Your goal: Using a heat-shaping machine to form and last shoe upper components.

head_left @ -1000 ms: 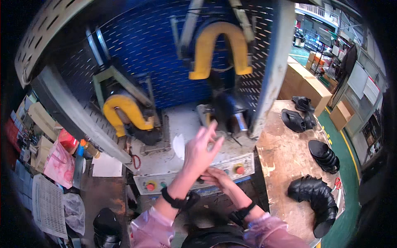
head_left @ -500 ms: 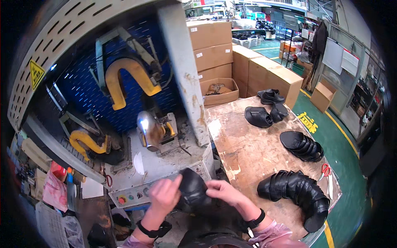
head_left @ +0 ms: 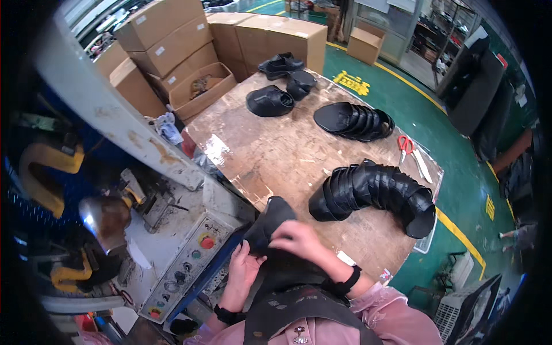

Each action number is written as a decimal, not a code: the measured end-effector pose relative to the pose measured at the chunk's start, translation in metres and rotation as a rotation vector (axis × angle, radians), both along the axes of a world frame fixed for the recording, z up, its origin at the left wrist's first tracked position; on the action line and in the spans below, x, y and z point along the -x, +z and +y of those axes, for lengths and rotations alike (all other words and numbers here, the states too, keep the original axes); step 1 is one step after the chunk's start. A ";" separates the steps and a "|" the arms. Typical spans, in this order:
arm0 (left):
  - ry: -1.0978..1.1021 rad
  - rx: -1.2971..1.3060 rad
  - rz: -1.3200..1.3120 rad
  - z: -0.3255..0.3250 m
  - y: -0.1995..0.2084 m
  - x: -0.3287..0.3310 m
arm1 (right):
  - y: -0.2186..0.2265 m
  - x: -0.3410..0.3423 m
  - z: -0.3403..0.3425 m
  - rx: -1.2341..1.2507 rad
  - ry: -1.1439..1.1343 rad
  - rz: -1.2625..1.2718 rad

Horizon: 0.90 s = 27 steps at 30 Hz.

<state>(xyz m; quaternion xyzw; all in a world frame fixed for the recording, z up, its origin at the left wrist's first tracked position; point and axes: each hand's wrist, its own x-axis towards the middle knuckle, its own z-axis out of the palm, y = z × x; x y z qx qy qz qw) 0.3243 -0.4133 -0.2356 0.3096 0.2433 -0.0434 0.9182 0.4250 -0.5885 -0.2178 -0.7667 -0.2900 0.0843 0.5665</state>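
Note:
A black leather shoe upper is held between my two hands at the near left edge of the wooden table. My left hand grips its lower edge, with the thumb up against the leather. My right hand has bent fingers closed on the upper's right side. To the right, a curved row of nested black shoe uppers lies on the table, and a shorter nested row sits behind it. Farther back are a single upper, another black piece and a dark shoe.
Red-handled scissors and a white blade-like tool lie at the wooden table's right edge. Left stands a machine with a shiny metal form, yellow curved clamps and a button panel. Cardboard boxes stand behind.
My view has swung right toward the table. The shoe upper has moved with both hands from in front of the machine to the table's edge, and is turned and tilted differently.

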 end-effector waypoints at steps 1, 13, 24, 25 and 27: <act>-0.020 0.016 0.012 0.000 -0.007 -0.006 | -0.010 -0.003 -0.020 -0.023 -0.222 0.164; -0.278 0.085 0.115 -0.020 -0.106 -0.044 | -0.149 -0.026 -0.101 0.794 -0.703 0.000; -0.471 0.281 0.015 -0.050 -0.098 -0.123 | -0.116 -0.072 -0.137 0.286 -0.853 0.111; -0.477 0.283 0.013 -0.055 -0.097 -0.126 | -0.115 -0.070 -0.140 0.287 -0.859 0.108; -0.534 0.298 0.019 -0.067 -0.098 -0.135 | -0.114 -0.065 -0.136 0.388 -0.788 0.073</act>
